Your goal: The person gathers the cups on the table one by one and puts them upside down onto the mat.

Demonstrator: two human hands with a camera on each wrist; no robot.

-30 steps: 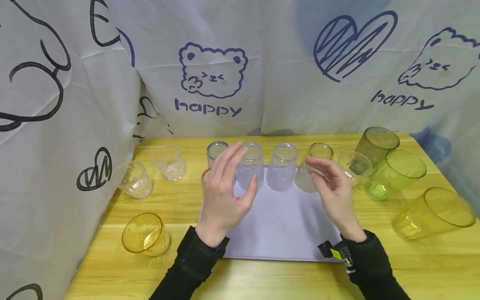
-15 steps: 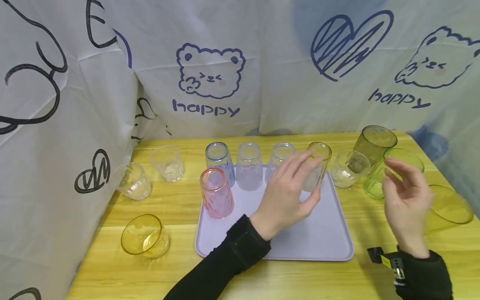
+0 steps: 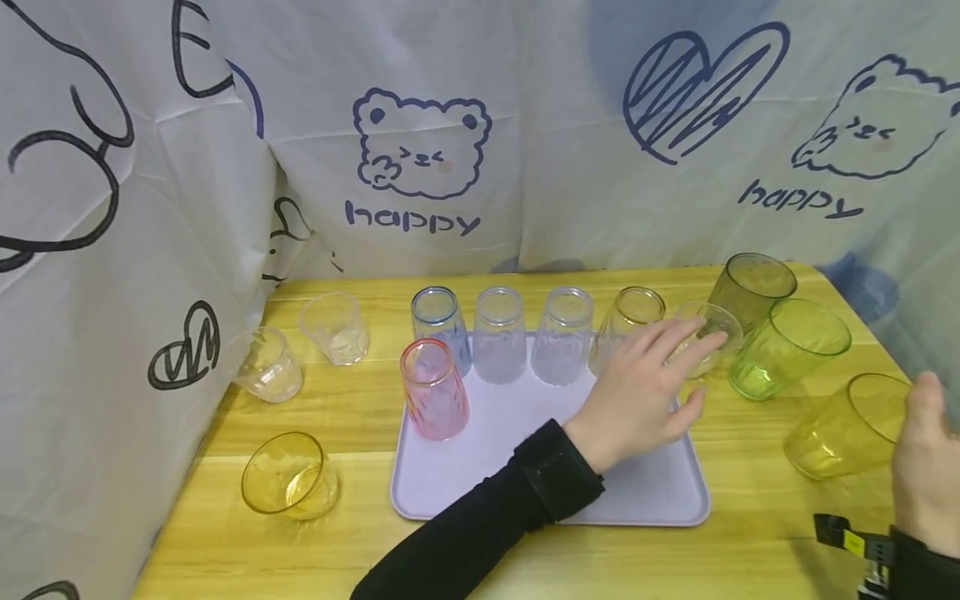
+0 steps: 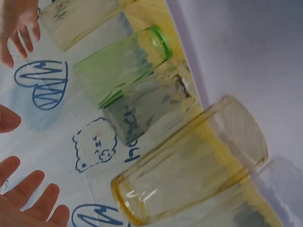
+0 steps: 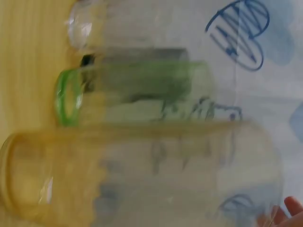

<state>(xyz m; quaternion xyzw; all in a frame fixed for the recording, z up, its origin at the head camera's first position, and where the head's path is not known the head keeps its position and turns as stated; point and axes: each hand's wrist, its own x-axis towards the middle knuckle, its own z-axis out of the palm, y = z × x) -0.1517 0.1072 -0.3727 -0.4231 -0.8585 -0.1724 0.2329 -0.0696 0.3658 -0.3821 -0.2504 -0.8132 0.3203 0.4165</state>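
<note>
Presently, the left hand (image 3: 637, 400) is above the right part of the lilac tray (image 3: 525, 458), its fingers loosely extended and the thumb well apart from them, and it grips nothing. In the head view its fingertips partly cover a clear glass (image 3: 708, 358), which stands on the table (image 3: 750, 483) just beside the tray; whether they touch it, I cannot tell. In the left wrist view these fingers are apart from the upside-down amber-rimmed glass (image 3: 637, 308).

The right hand (image 3: 930, 479) is cut by the right edge, near the mouth of the yellow glass (image 3: 832, 437), which stands on the table. The left wrist view shows its fingers extended, not curled round the glass; contact is not clear.

Behind the yellow glass stand the green glass (image 3: 783, 354) and the grey glass (image 3: 742, 296). The pink glass (image 3: 437, 404) is upside down on the tray's left part.
</note>
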